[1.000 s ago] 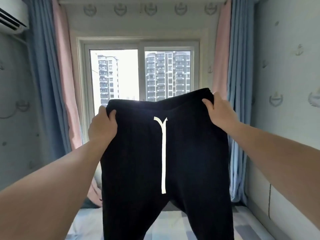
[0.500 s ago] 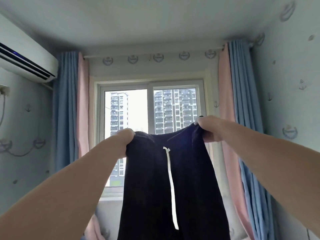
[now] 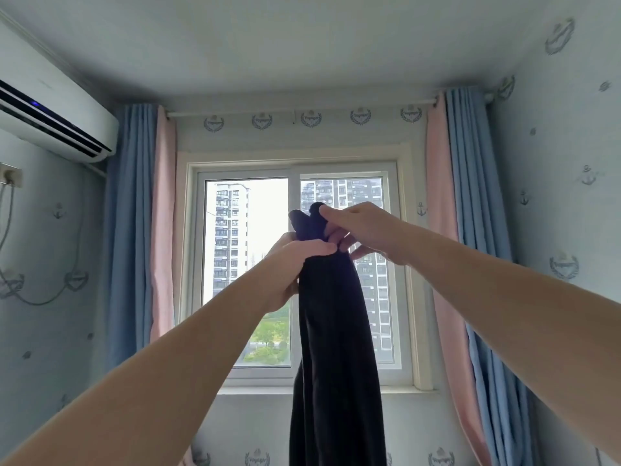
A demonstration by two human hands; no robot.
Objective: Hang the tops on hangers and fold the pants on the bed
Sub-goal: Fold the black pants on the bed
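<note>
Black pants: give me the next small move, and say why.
Probably lower the black pants flat for the next fold: left hand and right hand both grip the waistband together up high, so they already hang doubled lengthwise.

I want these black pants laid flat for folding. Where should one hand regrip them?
Probably midway down the hanging legs, from the right, with the right hand: the left hand grips the bunched waistband, and the doubled pants dangle straight with their right edge unobstructed.
</note>
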